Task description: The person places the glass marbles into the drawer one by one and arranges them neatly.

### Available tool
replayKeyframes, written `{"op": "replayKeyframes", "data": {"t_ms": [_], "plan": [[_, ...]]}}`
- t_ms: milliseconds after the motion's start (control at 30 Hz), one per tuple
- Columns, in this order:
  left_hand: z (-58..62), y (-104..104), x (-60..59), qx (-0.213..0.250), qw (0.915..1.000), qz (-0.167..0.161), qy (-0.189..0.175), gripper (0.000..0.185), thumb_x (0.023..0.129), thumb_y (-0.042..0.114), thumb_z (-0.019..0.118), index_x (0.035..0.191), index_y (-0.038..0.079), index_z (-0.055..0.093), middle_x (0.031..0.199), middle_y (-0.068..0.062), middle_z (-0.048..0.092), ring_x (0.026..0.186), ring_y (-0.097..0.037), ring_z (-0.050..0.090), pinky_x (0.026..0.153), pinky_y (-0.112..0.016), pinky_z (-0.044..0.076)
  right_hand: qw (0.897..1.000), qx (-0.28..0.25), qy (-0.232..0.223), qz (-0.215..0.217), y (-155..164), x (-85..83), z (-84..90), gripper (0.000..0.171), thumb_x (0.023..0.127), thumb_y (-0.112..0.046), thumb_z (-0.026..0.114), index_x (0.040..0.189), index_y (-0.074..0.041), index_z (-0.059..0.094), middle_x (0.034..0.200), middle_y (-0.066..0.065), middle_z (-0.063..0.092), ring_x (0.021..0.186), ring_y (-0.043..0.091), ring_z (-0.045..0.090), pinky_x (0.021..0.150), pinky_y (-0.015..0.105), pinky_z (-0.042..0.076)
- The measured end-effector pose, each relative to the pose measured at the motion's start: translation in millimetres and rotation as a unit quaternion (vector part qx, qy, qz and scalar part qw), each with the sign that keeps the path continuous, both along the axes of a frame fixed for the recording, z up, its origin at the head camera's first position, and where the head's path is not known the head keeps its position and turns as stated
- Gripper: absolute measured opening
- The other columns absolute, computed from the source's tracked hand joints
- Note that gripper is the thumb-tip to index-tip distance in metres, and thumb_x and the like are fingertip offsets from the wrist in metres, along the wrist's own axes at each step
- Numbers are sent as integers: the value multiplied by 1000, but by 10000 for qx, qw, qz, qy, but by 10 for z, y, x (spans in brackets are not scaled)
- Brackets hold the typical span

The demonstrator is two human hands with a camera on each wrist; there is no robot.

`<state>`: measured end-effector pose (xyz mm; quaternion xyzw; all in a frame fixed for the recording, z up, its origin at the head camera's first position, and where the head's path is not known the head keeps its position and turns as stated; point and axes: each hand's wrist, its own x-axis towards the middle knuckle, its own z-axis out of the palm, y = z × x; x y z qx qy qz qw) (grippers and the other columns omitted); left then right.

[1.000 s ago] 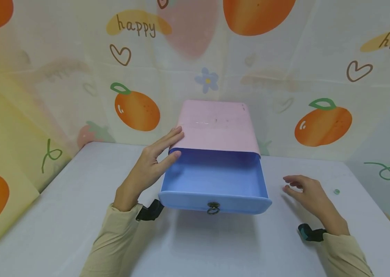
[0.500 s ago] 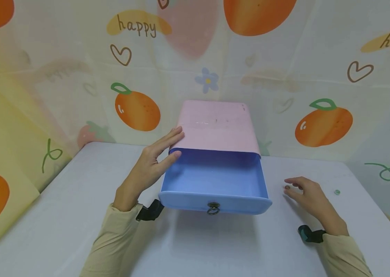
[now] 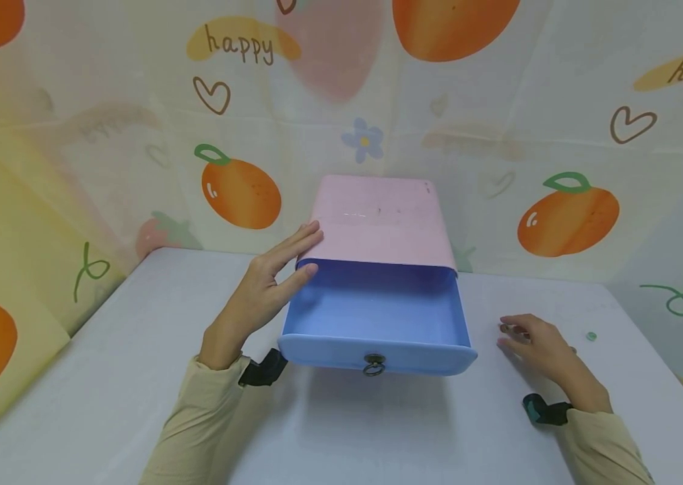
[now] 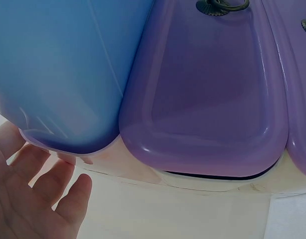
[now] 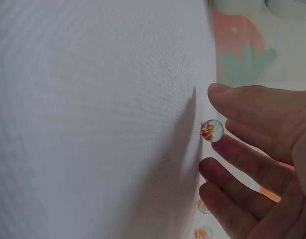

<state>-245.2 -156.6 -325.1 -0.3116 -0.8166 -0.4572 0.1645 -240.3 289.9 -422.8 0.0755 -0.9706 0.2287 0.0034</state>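
My left hand [image 3: 256,293] lies along the left side of a pink drawer cabinet [image 3: 380,219], fingers extended and thumb near its front edge. The cabinet's top blue drawer [image 3: 378,355] is pulled out, with a dark ring pull on its front. In the left wrist view, purple drawers [image 4: 208,89] sit shut beside the blue one. My right hand [image 3: 538,343] is low over the table to the right, fingers spread and slightly bent. A clear glass marble [image 5: 212,130] with an orange swirl stands between its thumb and fingers, with a gap to the thumb.
A green marble [image 3: 591,336] lies right of my right hand. Another marble [image 5: 203,232] shows below the fingers in the right wrist view, and one more [image 5: 202,206] is partly behind them. A fruit-printed cloth [image 3: 469,135] hangs behind the white table [image 3: 135,377].
My right hand has shifted slightly down and right. A marble has come into view at its fingertips, and another by the back of the hand. The left hand and drawer stay put.
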Motion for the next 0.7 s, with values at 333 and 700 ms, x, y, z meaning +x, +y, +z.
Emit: {"op": "replayKeyframes", "data": {"t_ms": [333,700], "plan": [[7,3,5,-1,10000,-1,4,50,97,13,61,146,12,50,158,-2,41,151,-15,31,123,-47,27,9998,-19,44,190,19,-9,-24,40,90,-9,69,124,9,61,122,31,63,110,48,61,93,61,52],[6,3,-3,-5,10000,-39,54,50,97,13,60,146,11,50,158,-2,41,151,-16,30,123,-46,27,9996,-114,-72,238,15,3,-11,30,90,-6,67,116,8,66,110,24,70,107,46,63,92,60,53]]}}
